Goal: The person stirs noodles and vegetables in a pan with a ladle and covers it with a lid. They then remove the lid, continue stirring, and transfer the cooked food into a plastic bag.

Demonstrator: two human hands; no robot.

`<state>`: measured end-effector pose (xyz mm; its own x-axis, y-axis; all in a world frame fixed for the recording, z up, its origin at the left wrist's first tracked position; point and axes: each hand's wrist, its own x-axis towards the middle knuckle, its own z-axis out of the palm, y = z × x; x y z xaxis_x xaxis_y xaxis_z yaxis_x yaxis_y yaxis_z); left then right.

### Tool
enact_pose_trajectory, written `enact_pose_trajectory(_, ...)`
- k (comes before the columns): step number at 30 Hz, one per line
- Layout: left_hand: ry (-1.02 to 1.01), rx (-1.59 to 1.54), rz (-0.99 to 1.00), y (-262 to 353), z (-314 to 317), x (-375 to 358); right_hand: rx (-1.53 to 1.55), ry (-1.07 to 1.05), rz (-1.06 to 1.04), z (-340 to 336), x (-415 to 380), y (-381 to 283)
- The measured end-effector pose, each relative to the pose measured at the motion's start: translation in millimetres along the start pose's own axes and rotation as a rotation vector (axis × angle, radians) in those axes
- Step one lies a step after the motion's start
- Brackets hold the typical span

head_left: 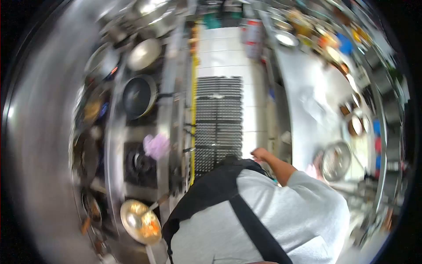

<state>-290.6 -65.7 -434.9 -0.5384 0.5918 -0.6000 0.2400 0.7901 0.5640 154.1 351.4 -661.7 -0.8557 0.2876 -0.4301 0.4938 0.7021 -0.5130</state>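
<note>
My right hand point(260, 154) is in front of my body, over the floor beside the dark slatted mat point(218, 119). Its fingers look curled in; what they hold, if anything, I cannot make out. My left hand is out of view, on the side of the stove point(140, 185). Close to my left side a pan point(128, 224) holds yellow and orange food, and a ladle point(135, 221) rests in it, handle towards me. A crumpled pinkish-purple cloth or bag point(157, 146) lies at the stove's front edge.
Along the stove stand a dark frying pan point(137, 97) and a pale rounded pan point(145, 54). Opposite, a steel counter point(307, 101) bears a metal bowl point(336, 161), small bowls and several containers. A red-and-grey canister point(252, 38) stands farther along the tiled aisle.
</note>
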Motion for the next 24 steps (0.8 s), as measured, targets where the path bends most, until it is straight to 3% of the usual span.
enact_pose_trajectory(1,-0.085,0.039,0.048,23.9,5.6,15.5,-0.098,-0.045,0.072,-40.2,-7.4,-41.8)
enact_pose_trajectory(2,-0.172,0.075,0.086,47.0,14.1,20.9,0.33,-0.092,0.191,-1.9,11.3,-15.5)
enact_pose_trajectory(4,-0.311,0.133,0.13,69.8,28.7,23.8,0.288,0.006,0.237,-62.3,-25.4,-58.4)
enact_pose_trajectory(5,-0.353,0.151,0.144,74.3,32.6,25.2,0.721,0.028,0.523,-62.3,-25.2,-59.5)
enact_pose_trajectory(6,-0.382,0.163,0.154,75.5,33.4,25.3,0.688,0.151,0.45,-62.5,-37.0,-58.9)
enact_pose_trajectory(8,-0.428,0.184,0.175,61.0,21.5,26.0,1.152,0.229,0.865,-80.3,-61.2,-82.0)
enact_pose_trajectory(9,-0.447,0.199,0.185,60.7,19.0,29.3,1.171,0.238,0.877,-53.0,-75.1,-65.1)
enact_pose_trajectory(11,-0.481,0.222,0.221,82.9,15.5,36.8,0.858,0.355,0.545,15.8,-76.4,-16.4)
enact_pose_trajectory(12,-0.497,0.233,0.24,93.1,14.4,43.3,0.868,0.372,0.557,5.3,-84.9,-24.3)
enact_pose_trajectory(14,-0.526,0.249,0.27,104.8,12.0,57.5,1.135,0.132,0.945,-42.7,-108.6,-60.4)
enact_pose_trajectory(17,-0.566,0.247,0.307,118.0,20.3,76.3,1.392,0.183,0.941,-91.3,-131.8,-106.9)
enact_pose_trajectory(20,-0.602,0.225,0.32,122.8,35.5,84.9,1.46,0.237,0.866,-125.6,-133.5,-122.8)
enact_pose_trajectory(24,-0.569,0.149,0.294,113.0,46.4,84.3,1.323,0.294,0.832,-150.0,-122.9,-112.9)
